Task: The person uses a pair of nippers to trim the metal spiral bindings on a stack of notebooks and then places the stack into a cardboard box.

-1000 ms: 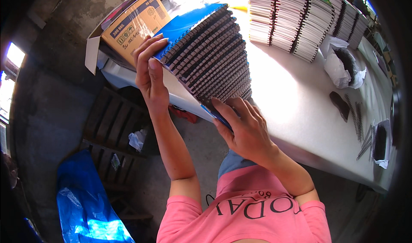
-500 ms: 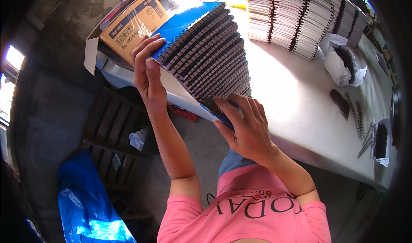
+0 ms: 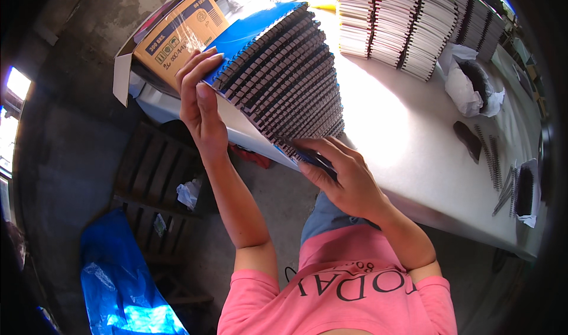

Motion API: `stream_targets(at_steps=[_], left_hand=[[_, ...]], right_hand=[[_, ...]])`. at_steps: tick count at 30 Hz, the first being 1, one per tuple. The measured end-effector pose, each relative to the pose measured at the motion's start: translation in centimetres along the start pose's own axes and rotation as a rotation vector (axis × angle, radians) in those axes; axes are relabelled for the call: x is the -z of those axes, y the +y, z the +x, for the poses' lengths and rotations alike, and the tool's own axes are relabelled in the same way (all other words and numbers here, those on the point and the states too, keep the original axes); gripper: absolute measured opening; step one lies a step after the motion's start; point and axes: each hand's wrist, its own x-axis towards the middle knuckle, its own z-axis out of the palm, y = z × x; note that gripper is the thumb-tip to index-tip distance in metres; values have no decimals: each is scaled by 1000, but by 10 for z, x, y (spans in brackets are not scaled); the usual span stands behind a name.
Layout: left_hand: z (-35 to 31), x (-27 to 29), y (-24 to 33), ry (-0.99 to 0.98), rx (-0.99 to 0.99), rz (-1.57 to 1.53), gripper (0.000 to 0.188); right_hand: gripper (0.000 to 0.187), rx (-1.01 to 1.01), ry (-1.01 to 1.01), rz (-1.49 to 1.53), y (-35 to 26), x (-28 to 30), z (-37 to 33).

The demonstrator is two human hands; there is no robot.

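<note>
My left hand [image 3: 204,107] grips the notebooks [image 3: 290,75], stacked upper centre of frame, blue cover [image 3: 254,30] uppermost. My right hand [image 3: 352,178] curls round a dark thing [image 3: 318,158] at their lower end; can't tell what. Box [image 3: 177,39] upper left; bound stacks [image 3: 396,27] upper right.

Through the head camera I see the wearer's bright pink, short-sleeved cloth T-shirt [image 3: 343,314], its sleeves ending above the elbows. Large black letters [image 3: 345,290] run across the front, and I make out smaller dark print [image 3: 362,267] nearer the hem. Beyond it I see faded blue-grey trousers [image 3: 325,217]. A thin black cord-like loop [image 3: 286,272] shows at the shirt's left side. The left hand [image 3: 204,113] and right hand [image 3: 349,178] are bare.
</note>
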Motion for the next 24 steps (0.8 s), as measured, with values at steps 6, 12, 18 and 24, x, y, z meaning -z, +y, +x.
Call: stream_targets(at_steps=[6, 12, 18, 24], left_hand=[[0, -1, -3, 93, 32, -18, 43], [0, 4, -2, 10, 38, 3, 46], [-1, 4, -4, 20, 59, -19, 46], [-2, 2, -4, 19, 44, -26, 46]], right_hand=[[44, 277, 180, -569, 1, -4, -9], [41, 268, 143, -657, 7, -13, -8], [34, 96, 46, -216, 0, -11, -3], [31, -490, -254, 342, -7, 6, 3]])
